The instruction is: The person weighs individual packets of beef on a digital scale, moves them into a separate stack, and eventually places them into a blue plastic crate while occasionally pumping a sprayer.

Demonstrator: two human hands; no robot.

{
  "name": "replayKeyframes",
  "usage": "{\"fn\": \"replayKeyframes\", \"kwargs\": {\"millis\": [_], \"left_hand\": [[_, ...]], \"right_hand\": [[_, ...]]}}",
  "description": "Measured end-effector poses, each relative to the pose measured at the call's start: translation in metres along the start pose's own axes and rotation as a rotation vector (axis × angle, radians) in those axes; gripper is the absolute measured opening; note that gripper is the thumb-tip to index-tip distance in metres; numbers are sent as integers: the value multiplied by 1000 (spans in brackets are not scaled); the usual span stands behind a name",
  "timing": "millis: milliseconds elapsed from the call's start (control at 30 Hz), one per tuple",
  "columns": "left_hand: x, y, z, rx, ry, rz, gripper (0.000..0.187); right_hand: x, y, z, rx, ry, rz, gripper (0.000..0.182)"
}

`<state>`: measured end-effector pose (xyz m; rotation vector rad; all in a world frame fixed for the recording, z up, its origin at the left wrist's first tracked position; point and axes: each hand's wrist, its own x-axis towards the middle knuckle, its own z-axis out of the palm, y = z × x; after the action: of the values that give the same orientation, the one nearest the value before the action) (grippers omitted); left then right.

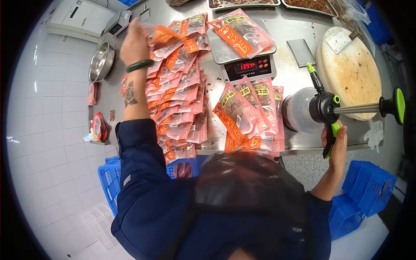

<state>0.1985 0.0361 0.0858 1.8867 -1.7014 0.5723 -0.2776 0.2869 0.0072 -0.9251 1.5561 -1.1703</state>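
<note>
My left hand (135,44), with a green bangle at the wrist, holds an orange and clear packet (164,35) above a large pile of similar packets (175,97). The fingers of my right hand (337,141) are wrapped round the green and black handle of a pump sprayer (305,108), which lies tilted at the table's front edge. Between my hands, a digital scale (249,67) reads 139.4 in red, with packets (240,32) of meat on its pan. More packets (242,110) are fanned out in front of the scale.
A round board (353,73) lies at the right beside a small metal plate (301,53). Trays of brown food (312,5) stand at the back. A steel bowl (102,63) is at the left. Blue crates (368,186) stand below the metal table (212,145).
</note>
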Motion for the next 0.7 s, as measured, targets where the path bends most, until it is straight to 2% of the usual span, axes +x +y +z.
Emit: {"fn": "replayKeyframes", "kwargs": {"millis": [67, 133, 200, 267, 300, 367, 400, 467, 500, 667, 700], "left_hand": [[-8, 29, 36, -76, -26, 398, 31], [-30, 62, 78, -55, -136, 537, 30], [-51, 104, 75, -78, -324, 387, 28], [-61, 116, 83, -172, -342, 303, 29], [-64, 116, 89, -247, -234, 261, 28], [-46, 115, 71, -206, -273, 1, 28], [-32, 97, 85, -326, -149, -86, 30], [-5, 76, 90, -670, -78, -126, 33], [5, 82, 76, -534, -25, -75, 31], [9, 126, 56, -477, 125, 109, 24], [-2, 132, 62, -388, -19, 133, 22]], "right_hand": [[1, 0, -2, -9, -32, -11, 68], [1, 0, -3, -24, -59, -25, 68], [2, 2, -4, -12, -90, -40, 64], [6, -1, -6, -14, -99, -25, 59], [8, -2, -6, -18, -124, -2, 55], [13, -13, 1, -57, -134, -34, 52], [15, -16, 3, -96, -153, -72, 49], [19, -17, 4, -91, -131, -58, 49], [21, -18, 4, -96, -116, -46, 50], [23, -13, -2, -108, -164, -35, 48], [23, -13, -3, -107, -168, -38, 49]]}}
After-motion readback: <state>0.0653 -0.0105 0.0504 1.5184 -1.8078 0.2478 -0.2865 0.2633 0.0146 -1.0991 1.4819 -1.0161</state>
